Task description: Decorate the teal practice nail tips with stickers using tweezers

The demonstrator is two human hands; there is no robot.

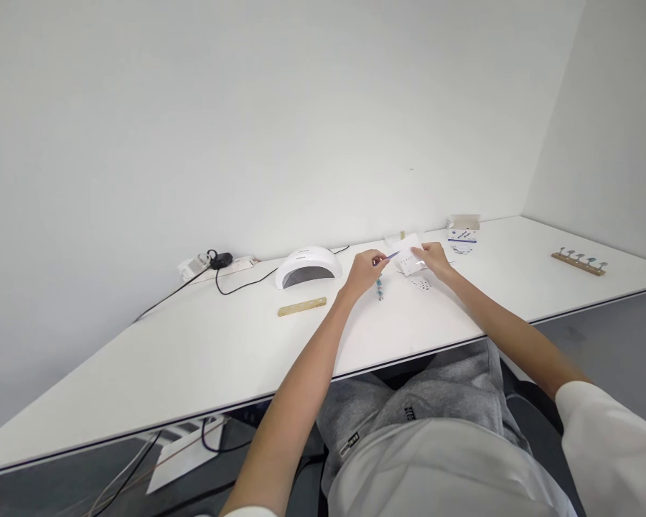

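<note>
My left hand (pixel 366 270) is closed around a slim blue pointed tool (pixel 392 255), its tip reaching toward a white sheet. My right hand (pixel 433 258) pinches that white sheet (pixel 408 260), which bears rows of small marks and is tilted up off the table. Just below my left hand is a short row of teal and silvery pieces (pixel 380 289); its upper end is partly hidden. Under the sheet lies a clear piece with small dark spots (pixel 422 284). I cannot make out whether the tool's tip touches the sheet.
On the white table (pixel 194 373) stand a white arched lamp (pixel 309 267) and a gold-coloured strip (pixel 302 307). An open box (pixel 463 228) is at the back. A wooden bar with several nail-like tips (pixel 578 263) lies far right. Black cables run to a power strip (pixel 242 264).
</note>
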